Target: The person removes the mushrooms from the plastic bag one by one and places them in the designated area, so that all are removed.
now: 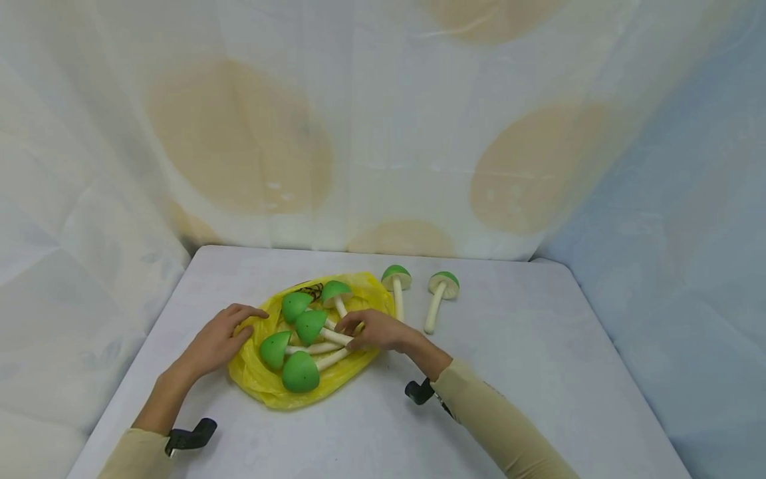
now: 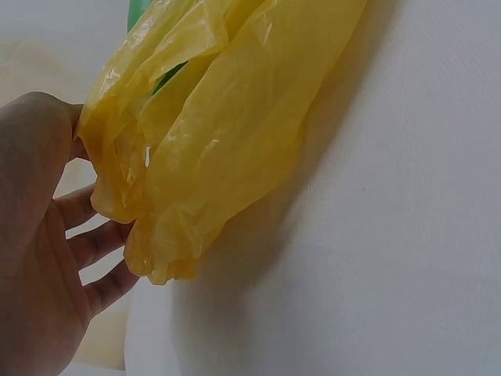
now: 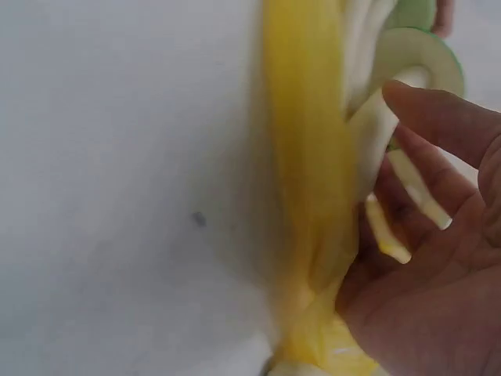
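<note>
A crumpled yellow plastic bag (image 1: 272, 392) lies spread on the table, with several model mushrooms (image 1: 301, 372) with green caps and white stems gathered on it. My left hand (image 1: 221, 336) is at the bag's left edge, fingers spread and touching the plastic; in the left wrist view its fingertips disappear behind the yellow film (image 2: 227, 157). Over the bag's right side, my right hand (image 1: 377, 330) pinches the stem of a green-capped mushroom (image 1: 311, 326) between thumb and fingers. That pale stem (image 3: 372, 149) shows under the thumb in the right wrist view.
Two similar mushrooms lie right of the bag, one beside its edge (image 1: 396, 278) and another farther right (image 1: 444, 286). Something dark and patterned (image 1: 312, 291) shows at the bag's back rim. The white table (image 1: 514, 372) has fabric walls behind and on both sides.
</note>
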Demonstrator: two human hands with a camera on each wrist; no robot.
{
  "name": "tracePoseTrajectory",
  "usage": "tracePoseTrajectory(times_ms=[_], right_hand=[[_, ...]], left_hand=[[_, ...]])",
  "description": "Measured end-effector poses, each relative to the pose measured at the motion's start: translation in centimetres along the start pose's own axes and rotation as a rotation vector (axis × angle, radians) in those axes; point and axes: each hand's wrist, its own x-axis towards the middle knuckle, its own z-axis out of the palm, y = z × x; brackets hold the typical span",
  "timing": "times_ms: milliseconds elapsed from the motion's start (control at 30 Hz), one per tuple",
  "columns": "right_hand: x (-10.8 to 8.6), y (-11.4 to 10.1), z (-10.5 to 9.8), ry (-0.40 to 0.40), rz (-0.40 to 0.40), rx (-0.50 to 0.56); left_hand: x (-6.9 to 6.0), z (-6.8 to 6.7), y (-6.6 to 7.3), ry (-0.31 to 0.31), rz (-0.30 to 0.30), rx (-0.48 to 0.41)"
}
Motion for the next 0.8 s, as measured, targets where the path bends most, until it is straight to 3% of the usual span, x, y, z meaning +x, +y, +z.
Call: tracePoseTrajectory(times_ms=[400,800], right_hand=[[0.33,0.66,0.38,-0.046,-0.015,0.032],[0.09,0.45,0.47,-0.034,-0.035,0.029]], left_hand=[[0.18,-0.18,-0.1,-0.004,-0.005,-0.005],[0.16,-0.23,0.0,-0.003,-0.008,-0.004]])
